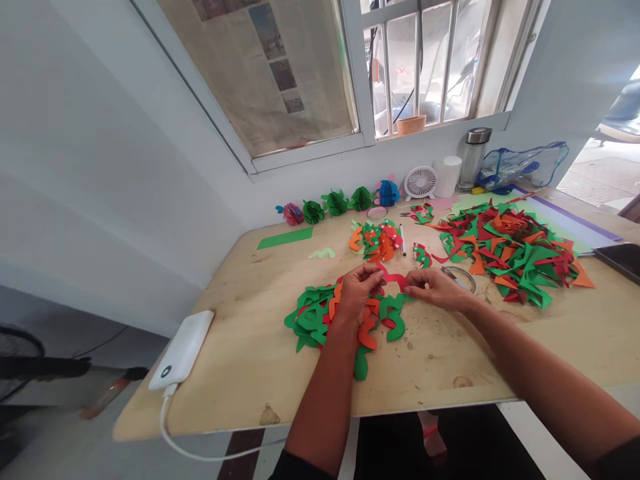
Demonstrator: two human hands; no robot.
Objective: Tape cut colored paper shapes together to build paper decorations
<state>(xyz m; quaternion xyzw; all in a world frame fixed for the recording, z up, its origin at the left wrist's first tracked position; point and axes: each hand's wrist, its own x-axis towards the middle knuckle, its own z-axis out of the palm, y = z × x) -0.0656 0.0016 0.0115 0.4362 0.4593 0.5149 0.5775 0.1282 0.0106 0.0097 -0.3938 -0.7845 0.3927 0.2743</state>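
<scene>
Between both hands is a red paper cutout (397, 280) with a curved edge. My left hand (361, 288) is closed on its left end, over a pile of shapes. The fingertips of my right hand (434, 288) pinch its right end, to the right of that pile. Beneath and around my left hand lie green cut paper shapes (310, 317), with orange paper shapes (367, 332) among them. My left hand and forearm hide part of this pile.
Several folded paper figures (337, 203) line the wall. Further right are paper scraps (520, 247), a tape roll (459, 279), a pen (403, 240) and a small fan (421, 183). A white power bank (183, 350) with a cable rests at the table's left edge.
</scene>
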